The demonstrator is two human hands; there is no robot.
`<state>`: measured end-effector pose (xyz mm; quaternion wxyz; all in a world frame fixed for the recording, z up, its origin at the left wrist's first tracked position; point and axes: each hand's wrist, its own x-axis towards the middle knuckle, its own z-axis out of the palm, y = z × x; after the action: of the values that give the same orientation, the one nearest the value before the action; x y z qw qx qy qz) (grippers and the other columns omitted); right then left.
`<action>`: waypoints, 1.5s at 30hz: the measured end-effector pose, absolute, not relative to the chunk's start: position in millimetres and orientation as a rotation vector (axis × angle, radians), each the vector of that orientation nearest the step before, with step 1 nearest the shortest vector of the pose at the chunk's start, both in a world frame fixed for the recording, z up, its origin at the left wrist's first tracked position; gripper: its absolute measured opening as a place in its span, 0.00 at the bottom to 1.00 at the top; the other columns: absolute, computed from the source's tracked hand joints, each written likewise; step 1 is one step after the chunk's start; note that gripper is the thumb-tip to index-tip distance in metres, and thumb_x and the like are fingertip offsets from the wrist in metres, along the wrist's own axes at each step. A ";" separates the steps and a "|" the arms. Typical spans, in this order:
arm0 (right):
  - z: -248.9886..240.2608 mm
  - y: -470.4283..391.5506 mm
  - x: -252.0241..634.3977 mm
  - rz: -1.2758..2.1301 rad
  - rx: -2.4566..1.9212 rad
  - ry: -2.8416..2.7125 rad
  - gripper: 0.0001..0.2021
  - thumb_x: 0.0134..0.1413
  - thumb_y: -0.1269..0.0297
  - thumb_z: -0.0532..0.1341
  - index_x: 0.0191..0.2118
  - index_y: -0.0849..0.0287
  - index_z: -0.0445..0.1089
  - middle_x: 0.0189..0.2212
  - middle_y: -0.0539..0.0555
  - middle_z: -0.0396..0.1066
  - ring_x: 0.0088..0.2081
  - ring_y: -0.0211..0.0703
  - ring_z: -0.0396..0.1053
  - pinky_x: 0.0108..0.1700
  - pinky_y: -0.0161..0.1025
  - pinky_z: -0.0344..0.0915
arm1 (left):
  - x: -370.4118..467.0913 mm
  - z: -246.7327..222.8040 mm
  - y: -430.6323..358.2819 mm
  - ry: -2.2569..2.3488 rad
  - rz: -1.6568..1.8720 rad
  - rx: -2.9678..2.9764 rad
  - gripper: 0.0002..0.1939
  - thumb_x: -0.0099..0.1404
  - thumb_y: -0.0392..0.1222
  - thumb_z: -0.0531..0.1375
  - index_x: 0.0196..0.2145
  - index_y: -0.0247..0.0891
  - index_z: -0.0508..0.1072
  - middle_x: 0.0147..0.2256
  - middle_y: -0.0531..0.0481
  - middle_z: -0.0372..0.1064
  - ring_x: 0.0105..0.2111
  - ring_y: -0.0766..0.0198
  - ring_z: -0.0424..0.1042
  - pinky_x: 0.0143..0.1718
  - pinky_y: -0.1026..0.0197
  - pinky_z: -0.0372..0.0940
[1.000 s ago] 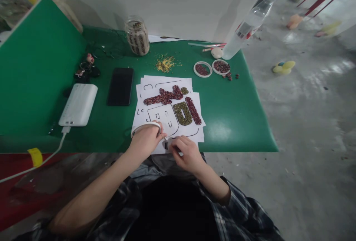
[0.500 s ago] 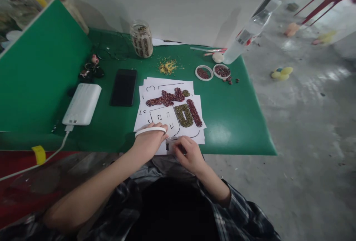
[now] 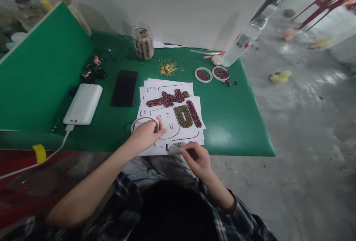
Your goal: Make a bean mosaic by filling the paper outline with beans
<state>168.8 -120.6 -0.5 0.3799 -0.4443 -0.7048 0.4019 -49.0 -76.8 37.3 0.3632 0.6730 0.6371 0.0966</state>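
My left hand is closed round a white ring-shaped lid, tilted above the paper's left side. My right hand is curled at the paper's lower edge, with small dark beans showing inside its fingers. White paper sheets with black outlines lie stacked at the table's front. Dark red kidney beans fill a shape on the top sheet. Green beans form a block with a slot, and small red beans make a slanted bar beside it.
On the green table are a phone, a white power bank, a glass jar, yellow crumbs, two bean-filled lids and a plastic bottle. A green board stands at left.
My left hand has moved left with the white lid, which now tilts up and shows its ring. My right hand has shifted slightly right and down, and beans now show in it.
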 end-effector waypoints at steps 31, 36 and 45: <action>33.3 -117.0 158.6 0.698 -0.923 -2.496 0.14 0.50 0.70 0.59 0.45 0.61 0.63 0.34 0.56 0.71 0.34 0.44 0.67 0.34 0.39 0.64 | -45.0 50.8 -156.6 1.694 0.660 1.596 0.12 0.64 0.49 0.52 0.38 0.43 0.71 0.35 0.50 0.73 0.32 0.61 0.72 0.35 0.60 0.67; 40.2 -118.1 150.6 1.022 -1.033 -2.222 0.09 0.51 0.68 0.61 0.40 0.60 0.67 0.31 0.53 0.69 0.33 0.40 0.66 0.35 0.36 0.64 | -53.0 52.6 -154.7 1.587 0.503 1.817 0.13 0.65 0.44 0.50 0.44 0.44 0.70 0.41 0.49 0.74 0.39 0.60 0.73 0.39 0.61 0.67; 41.7 -103.7 142.9 1.218 -1.046 -2.135 0.02 0.47 0.67 0.66 0.29 0.57 0.73 0.27 0.50 0.71 0.34 0.39 0.68 0.37 0.35 0.64 | -43.7 58.6 -149.8 1.474 0.289 1.874 0.12 0.66 0.40 0.47 0.41 0.44 0.69 0.29 0.52 0.72 0.27 0.63 0.71 0.29 0.63 0.63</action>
<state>142.9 -103.7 41.7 0.2330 -0.3808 -0.7773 0.4433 -43.7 -149.8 58.6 0.3615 0.7276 0.5722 0.1123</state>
